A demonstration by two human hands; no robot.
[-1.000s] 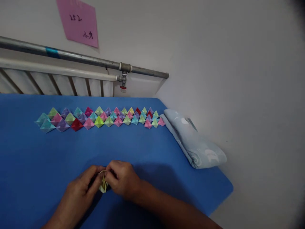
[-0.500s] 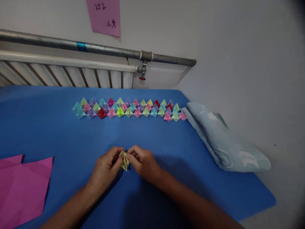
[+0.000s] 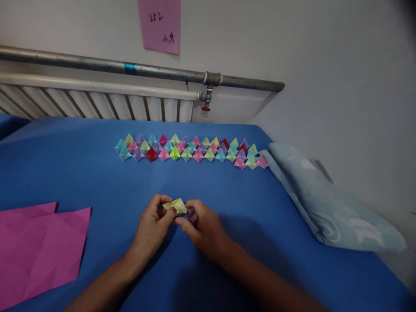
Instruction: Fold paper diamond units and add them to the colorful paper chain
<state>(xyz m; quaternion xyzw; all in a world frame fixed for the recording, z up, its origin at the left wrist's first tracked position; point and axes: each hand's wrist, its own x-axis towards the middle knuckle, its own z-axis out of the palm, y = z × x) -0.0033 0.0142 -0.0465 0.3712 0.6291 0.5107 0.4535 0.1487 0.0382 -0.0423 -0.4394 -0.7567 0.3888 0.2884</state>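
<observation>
A small pale yellow folded paper boat (image 3: 179, 205) is held just above the blue surface, between my two hands. My left hand (image 3: 155, 220) pinches it, the thumb pressed on its near side and the fingers behind it. At the boat's right end, my right hand (image 3: 204, 225) has curled fingers touching the tip, its thumb just below; part of those fingers is hidden. Beyond the hands, several small folded paper boats (image 3: 174, 152) in green, pink, purple, blue and red stand in tight rows.
Pink paper sheets (image 3: 42, 255) with creases lie at the left on the blue surface (image 3: 107, 186). A folded light blue cloth (image 3: 312, 195) is on the right against the wall. Behind the far edge are a white radiator (image 3: 107, 104), a metal pipe (image 3: 91, 63) and a red-handled valve (image 3: 206, 109).
The yellow paper boat has been turned from upright to lying sideways, and it now looks wider. The camera view has swung left, so the surroundings appear further right.
</observation>
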